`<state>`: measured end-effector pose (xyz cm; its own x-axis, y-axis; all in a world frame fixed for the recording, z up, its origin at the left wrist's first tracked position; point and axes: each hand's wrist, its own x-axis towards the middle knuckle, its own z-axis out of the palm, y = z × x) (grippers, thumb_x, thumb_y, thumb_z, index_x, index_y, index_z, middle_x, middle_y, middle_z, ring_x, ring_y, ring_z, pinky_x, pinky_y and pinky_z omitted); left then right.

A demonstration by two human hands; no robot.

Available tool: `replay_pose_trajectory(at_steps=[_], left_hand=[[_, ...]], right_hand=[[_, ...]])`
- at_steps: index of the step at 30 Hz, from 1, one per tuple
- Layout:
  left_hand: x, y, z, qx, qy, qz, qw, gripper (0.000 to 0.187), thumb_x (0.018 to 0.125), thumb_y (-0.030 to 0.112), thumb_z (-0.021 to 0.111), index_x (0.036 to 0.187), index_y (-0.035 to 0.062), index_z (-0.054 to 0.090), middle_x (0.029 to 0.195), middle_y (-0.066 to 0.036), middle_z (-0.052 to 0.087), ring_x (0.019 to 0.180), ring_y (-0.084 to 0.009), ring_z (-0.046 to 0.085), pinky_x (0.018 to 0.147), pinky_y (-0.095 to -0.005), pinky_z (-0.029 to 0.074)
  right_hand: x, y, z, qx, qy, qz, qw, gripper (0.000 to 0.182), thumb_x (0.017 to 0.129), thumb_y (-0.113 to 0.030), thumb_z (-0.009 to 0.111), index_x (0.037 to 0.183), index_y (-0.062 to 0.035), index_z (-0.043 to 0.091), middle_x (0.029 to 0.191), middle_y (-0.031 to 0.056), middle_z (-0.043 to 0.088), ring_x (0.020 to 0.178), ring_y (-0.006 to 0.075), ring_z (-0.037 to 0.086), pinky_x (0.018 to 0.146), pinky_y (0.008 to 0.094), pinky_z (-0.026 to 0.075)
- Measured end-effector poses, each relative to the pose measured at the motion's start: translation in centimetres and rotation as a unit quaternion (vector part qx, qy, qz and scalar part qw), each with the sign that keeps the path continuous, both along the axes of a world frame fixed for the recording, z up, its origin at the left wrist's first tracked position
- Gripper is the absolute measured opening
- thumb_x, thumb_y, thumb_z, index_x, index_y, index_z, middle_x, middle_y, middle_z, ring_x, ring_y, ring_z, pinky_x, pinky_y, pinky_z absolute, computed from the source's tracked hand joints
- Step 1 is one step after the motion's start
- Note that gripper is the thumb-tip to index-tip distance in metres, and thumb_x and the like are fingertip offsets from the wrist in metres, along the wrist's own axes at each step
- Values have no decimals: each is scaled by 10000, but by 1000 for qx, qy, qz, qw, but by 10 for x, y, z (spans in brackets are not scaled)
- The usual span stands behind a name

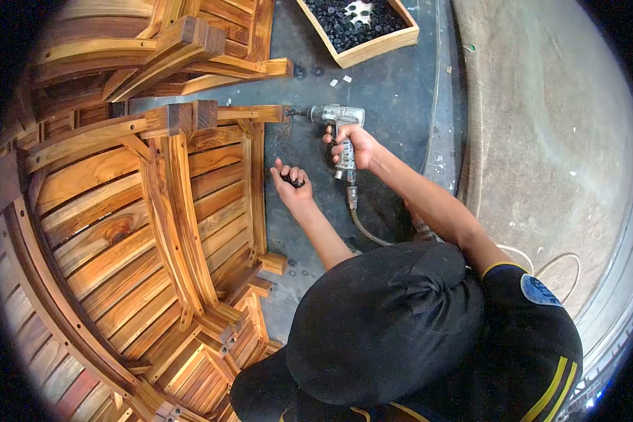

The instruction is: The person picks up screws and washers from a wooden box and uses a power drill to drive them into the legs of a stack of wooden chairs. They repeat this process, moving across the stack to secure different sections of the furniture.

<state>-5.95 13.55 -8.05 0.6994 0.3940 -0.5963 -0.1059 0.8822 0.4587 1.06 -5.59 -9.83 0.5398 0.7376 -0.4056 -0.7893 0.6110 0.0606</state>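
Note:
My right hand (356, 145) is wrapped round the pistol grip of a grey air drill (339, 114). The drill points left, and its tip meets the end of a wooden leg (267, 113) on an upturned slatted piece of furniture (109, 232). Lower and to the left, my left hand (293, 187) is curled, palm up, around small black pieces (293, 182); their exact shape is mostly hidden by the fingers. That hand is apart from the wood beside it. An air hose (362, 226) runs down from the drill's grip.
A wooden tray (380, 48) of many small round black pieces stands at the top. More wooden furniture (239, 60) lies at upper left and below. Brown sheeting (541, 141) covers the right side. A black cap (387, 323) and dark sleeve (527, 316) fill the bottom.

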Motion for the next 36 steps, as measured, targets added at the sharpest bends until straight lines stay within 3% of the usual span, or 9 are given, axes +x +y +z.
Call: replay_pose_trajectory(at_steps=[9,13,16,19,22,25,29,31,36], left_hand=[[-5,-3,-5,-17,40,-7,999,310,974,346,432,946,80,589,618,29,471,435,-106,351,369,-245,269],[-2,3,4,-19,41,-6,999,318,968,370,441,942,85,582,618,37,472,433,-98,351,367,-244,265],[7,5,17,2,39,6,999,317,961,378,456,938,87,580,614,42,464,431,-94,348,366,-241,261],[21,-4,49,26,45,39,998,302,946,362,501,952,74,591,609,30,441,432,-90,346,369,-240,253],[39,-19,79,95,32,-59,993,325,923,320,559,979,2,598,610,12,405,440,-88,339,382,-234,238],[51,-34,118,152,12,-141,978,351,923,361,547,989,19,587,609,16,441,427,-82,347,385,-223,252],[54,-51,158,48,-120,-101,986,338,914,328,572,936,-9,589,604,5,412,422,-89,352,387,-224,235],[54,-54,178,12,-121,-92,988,334,917,326,568,929,-7,586,604,7,408,424,-86,355,388,-214,246],[51,-47,194,24,-207,-126,970,327,925,336,553,891,11,573,591,21,400,432,-66,359,386,-199,270]], right_hand=[[-3,1,-3,0,14,-2,1000,270,656,-15,506,904,-120,500,779,24,570,472,124,450,525,380,477],[-9,-4,5,-51,-61,16,997,272,654,-8,497,901,-122,487,772,10,539,467,117,439,545,370,480],[-9,-7,8,5,-35,-14,999,289,664,-24,496,935,-122,498,811,11,534,464,110,425,548,369,479],[-14,-25,34,-54,-68,19,996,324,649,-26,494,962,-110,502,821,9,530,464,117,412,535,357,457],[-13,-42,91,-138,-134,71,979,347,631,-13,485,969,-93,500,806,24,529,468,122,409,506,341,439],[-14,-49,144,-207,-230,104,945,343,602,11,494,936,-69,511,787,40,527,474,128,407,479,307,418],[-15,-53,196,-282,-333,103,894,334,576,48,505,904,-9,536,779,71,549,479,119,413,471,270,386],[-16,-57,202,-384,-454,66,801,327,583,61,523,904,18,563,775,70,568,509,119,460,469,253,377],[-21,-61,213,-398,-476,58,782,313,577,70,536,886,39,576,749,67,560,530,120,479,463,242,359]])
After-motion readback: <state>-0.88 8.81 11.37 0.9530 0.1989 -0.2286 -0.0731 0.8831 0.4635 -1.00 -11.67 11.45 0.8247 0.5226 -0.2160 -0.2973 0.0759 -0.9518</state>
